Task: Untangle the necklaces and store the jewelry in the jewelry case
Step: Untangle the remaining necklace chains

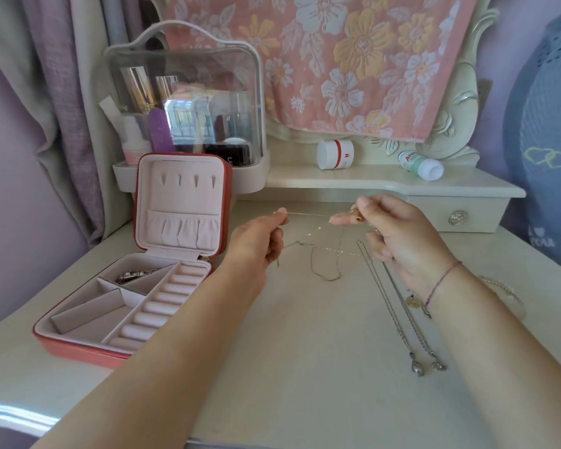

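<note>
Jewelry case (172, 241) left of necklaces (399, 319)
</note>
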Demonstrator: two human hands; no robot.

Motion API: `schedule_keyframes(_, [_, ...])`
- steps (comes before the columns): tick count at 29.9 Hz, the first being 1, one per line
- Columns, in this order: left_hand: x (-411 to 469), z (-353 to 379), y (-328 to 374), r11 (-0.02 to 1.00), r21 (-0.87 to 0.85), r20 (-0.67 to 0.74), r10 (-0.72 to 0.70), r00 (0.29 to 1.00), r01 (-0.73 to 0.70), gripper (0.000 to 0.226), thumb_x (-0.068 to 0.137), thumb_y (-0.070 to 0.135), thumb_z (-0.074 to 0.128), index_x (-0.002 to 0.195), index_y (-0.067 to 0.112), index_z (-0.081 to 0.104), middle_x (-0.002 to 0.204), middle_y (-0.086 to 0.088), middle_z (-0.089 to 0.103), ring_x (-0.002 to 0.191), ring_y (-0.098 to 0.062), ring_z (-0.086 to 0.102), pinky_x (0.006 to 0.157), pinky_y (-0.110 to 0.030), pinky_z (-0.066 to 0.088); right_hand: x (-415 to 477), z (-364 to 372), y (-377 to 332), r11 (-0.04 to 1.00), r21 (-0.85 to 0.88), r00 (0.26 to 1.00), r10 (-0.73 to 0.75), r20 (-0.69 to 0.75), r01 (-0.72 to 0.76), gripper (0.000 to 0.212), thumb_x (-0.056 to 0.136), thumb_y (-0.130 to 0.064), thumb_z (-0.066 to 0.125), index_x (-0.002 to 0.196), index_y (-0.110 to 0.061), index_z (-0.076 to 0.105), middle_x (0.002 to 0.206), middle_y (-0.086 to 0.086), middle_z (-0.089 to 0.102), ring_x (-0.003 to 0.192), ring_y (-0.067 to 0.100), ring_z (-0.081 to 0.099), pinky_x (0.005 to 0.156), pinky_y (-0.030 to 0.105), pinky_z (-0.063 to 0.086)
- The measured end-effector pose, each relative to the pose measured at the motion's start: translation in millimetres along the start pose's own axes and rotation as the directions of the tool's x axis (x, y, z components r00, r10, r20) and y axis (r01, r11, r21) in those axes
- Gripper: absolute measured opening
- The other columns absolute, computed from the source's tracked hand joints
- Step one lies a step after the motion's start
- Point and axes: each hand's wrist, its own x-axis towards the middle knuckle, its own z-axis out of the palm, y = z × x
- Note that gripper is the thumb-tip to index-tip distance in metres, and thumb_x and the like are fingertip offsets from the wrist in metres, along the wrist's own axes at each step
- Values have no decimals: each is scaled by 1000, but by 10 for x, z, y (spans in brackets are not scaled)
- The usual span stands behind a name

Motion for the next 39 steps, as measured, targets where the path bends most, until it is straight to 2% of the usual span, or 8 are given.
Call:
schedule_keyframes(3, [25, -9, 6, 996, -45, -31, 75, 997, -76, 10, 91, 17, 65, 84, 10, 61, 45, 5, 38, 44, -9, 32, 59, -20, 41, 18, 4, 37, 966, -253, 995, -78, -65, 59, 23, 94, -30, 57, 81, -11, 58, 69, 5, 72, 35, 6, 29, 39, 14, 25])
schedule_keyframes(8, [-39, 15, 32, 998, 1, 110, 70, 992, -70, 18, 95, 24, 59, 85, 10, 63, 55, 2, 45, 39, -8, 29, 50, -20, 39, 27, -38, 35, 959, -277, 980, -110, -168, 60, 26, 89, -34, 64, 75, -11, 64, 42, -3, 51, 40, 8, 32, 46, 23, 30])
schedule_keyframes(15, [-176, 35, 59, 960, 268, 387, -33, 922, -78, 35, 99, 37, 48, 94, 11, 71, 78, -4, 71, 36, -7, 21, 41, -17, 28, 31, -55, 25, 983, -178, 975, -89, -205, 53, 28, 85, -35, 68, 60, -21, 66, 44, -6, 40, 44, 5, 32, 49, 18, 29])
schedule_keyframes(21, [-217, 50, 63, 955, 279, 546, -68, 835, -105, 37, 100, 35, 43, 93, 12, 72, 71, -4, 68, 33, -6, 17, 39, -19, 21, 45, -52, 32, 988, -145, 983, -71, -168, 47, 26, 84, -37, 68, 68, -16, 69, 49, -3, 35, 45, 7, 30, 44, 14, 27])
schedule_keyframes(25, [-218, 46, 40, 909, 378, 541, -63, 839, -175, 17, 91, 20, 58, 96, 14, 73, 83, -3, 69, 41, -10, 20, 43, -19, 29, 34, -50, 3, 997, 18, 996, 80, -49, -80, 29, 85, -40, 64, 72, -14, 66, 51, -2, 39, 36, 6, 25, 37, 16, 19])
schedule_keyframes(28, [-203, 55, 3, 891, 405, 500, -29, 865, -205, 18, 75, 24, 70, 91, 20, 76, 92, -6, 65, 47, -11, 29, 46, -20, 36, 22, -15, 3, 994, 12, 994, 111, 18, -112, 30, 84, -39, 64, 73, -12, 65, 56, 0, 50, 35, 5, 25, 37, 16, 17])
schedule_keyframes(32, [-195, 68, -25, 901, 344, 502, 62, 863, -264, 21, 78, 23, 76, 99, 19, 73, 85, 2, 62, 57, -9, 45, 57, -22, 39, 7, 38, 15, 991, 6, 989, 130, 70, -131, 33, 75, -43, 66, 72, -10, 63, 57, 1, 57, 35, 6, 23, 38, 17, 15])
schedule_keyframes(39, [-245, 115, -34, 908, 309, 508, 96, 856, -285, 30, 68, 35, 73, 88, 12, 73, 75, 1, 68, 51, -9, 32, 48, -15, 28, -35, 126, 43, 984, -90, 986, 156, 55, -151, 44, 63, -51, 69, 68, -10, 54, 47, -4, 49, 36, 7, 26, 36, 16, 20])
